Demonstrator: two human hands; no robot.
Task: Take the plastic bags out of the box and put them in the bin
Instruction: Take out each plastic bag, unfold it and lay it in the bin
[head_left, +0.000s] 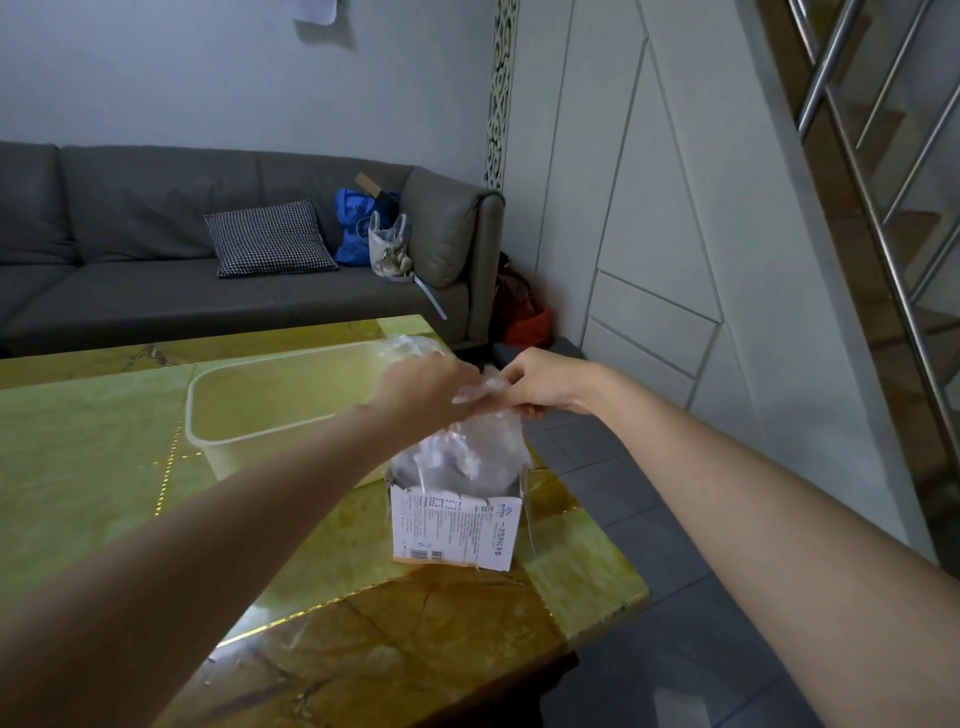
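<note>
- The left hand (423, 387) and the right hand (540, 382) meet above the box (452, 525), almost touching each other.
- The fingers (530, 410) of the right hand are curled and pinch the top of a clear plastic bag (467, 447); that bag hangs from the fingers straight down into the open top of the box.
- The left hand's fingers are curled too, closed on crumpled clear plastic (408, 345) that sticks out past the knuckles on the far side; whether this is the same bag or a second one I cannot tell.
- The box is white with printed text, its top torn open, and it stands upright on the desk (104, 467) just below both sets of fingers, near the desk's right edge.
- The bin (208, 441), a pale translucent tub, sits on the desk to the left of the fingers and just beside the box; the left forearm crosses over its near corner.
- Beyond the fingers, well apart, stands a grey sofa (130, 218) with a checked cushion (270, 239), a blue bag (353, 228) and a light handbag (387, 244).
</note>
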